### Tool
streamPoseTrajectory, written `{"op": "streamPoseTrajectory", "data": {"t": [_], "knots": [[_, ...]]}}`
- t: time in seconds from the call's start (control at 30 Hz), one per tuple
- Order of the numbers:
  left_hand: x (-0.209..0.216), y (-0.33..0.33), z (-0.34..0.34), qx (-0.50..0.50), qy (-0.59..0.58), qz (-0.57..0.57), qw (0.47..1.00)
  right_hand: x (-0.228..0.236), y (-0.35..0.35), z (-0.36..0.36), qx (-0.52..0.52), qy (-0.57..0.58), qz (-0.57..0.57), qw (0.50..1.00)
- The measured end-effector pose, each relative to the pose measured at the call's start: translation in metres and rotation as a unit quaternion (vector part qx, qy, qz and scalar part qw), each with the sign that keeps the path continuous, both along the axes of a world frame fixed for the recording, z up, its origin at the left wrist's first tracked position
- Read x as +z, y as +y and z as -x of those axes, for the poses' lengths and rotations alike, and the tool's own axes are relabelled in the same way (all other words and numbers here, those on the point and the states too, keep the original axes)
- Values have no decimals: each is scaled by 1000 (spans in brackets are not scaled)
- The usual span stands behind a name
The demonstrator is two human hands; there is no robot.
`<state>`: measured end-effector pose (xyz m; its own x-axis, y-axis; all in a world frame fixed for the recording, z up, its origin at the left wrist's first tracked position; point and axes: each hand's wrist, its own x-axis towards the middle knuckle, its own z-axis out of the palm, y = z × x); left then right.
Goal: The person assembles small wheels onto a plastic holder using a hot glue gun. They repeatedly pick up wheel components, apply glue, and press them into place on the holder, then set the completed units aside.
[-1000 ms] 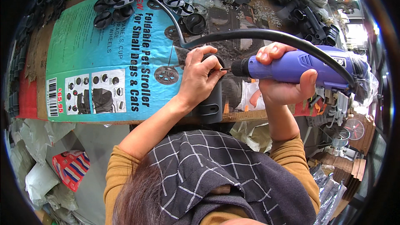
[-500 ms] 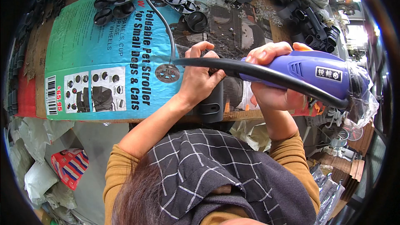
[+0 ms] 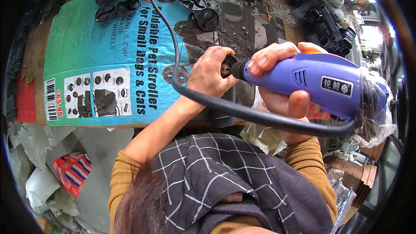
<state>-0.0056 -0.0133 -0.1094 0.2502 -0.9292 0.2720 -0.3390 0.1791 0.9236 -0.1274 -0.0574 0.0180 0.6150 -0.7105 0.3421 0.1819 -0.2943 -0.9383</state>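
My right hand (image 3: pixel 277 82) grips a purple corded power screwdriver (image 3: pixel 316 84), held sideways with its black chuck pointing left. My left hand (image 3: pixel 210 73) is closed around the chuck end and a small round metal part at the tip; whatever lies under the fingers is hidden. The tool's black cable (image 3: pixel 251 115) loops from its wrapped rear end under both hands and up across a flattened teal printed carton (image 3: pixel 95 60) that covers the bench. A dark block (image 3: pixel 223 108) stands just below my left hand.
Black plastic wheel caps (image 3: pixel 117 0) and several round parts lie at the top of the carton. Black tube fittings (image 3: pixel 325 21) are piled top right. Plastic bags and a red striped packet (image 3: pixel 71 171) lie at lower left. Stacked cardboard (image 3: pixel 351 173) sits at lower right.
The screwdriver has been lifted toward the camera and tilted. My left hand has closed over its chuck end. The cable has swung from above the hands to below them.
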Motion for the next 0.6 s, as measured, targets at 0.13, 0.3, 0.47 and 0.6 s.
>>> {"op": "streamPoseTrajectory", "data": {"t": [0.13,0.3,0.47,0.6], "knots": [[4,1,1,12,-6,6,1000,-2,-5,7,41,-7,58,997],[2,1,0,8,1,-19,1000,-5,-11,3,60,-4,54,997],[-1,0,0,2,7,-27,1000,-2,-28,0,133,43,85,986],[-1,0,-2,-21,6,-22,1000,-2,-25,-5,76,40,24,996]]}}
